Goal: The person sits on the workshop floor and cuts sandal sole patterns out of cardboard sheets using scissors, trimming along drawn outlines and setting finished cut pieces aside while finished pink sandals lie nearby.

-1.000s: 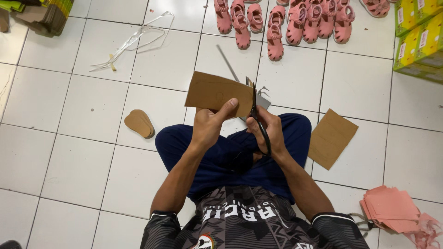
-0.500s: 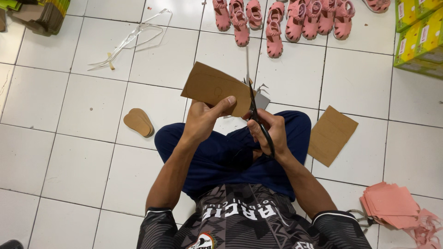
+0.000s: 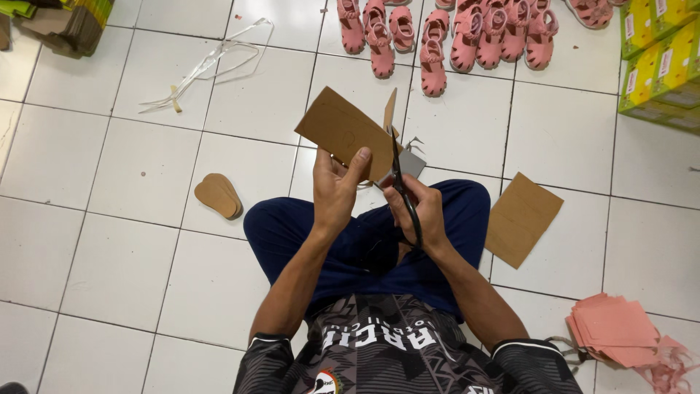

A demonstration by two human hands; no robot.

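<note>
left hand (image 3: 337, 191): grip clamped on the cardboard sheet (image 3: 341, 131), thumb on top, held up mid-frame above the lap
right hand (image 3: 421, 211): fingers closed through the black scissors (image 3: 402, 188), blades biting the sheet's right edge
cut strip (image 3: 390, 111): curling upward beside the blades
doing it well: I'd judge short snips, turning the sheet into the blades, thumb kept clear
floor: cut sole shapes (image 3: 218, 195) left of the knee, spare cardboard piece (image 3: 522, 217) at right, pink sandals (image 3: 452, 40) along the top

Brown cardboard sheet (image 3: 343, 131), flat, tilted, held up over the lap, w/ a thin strip partly cut off at its right edge. Black scissors (image 3: 403, 193) upright, blades at that cut.
</note>
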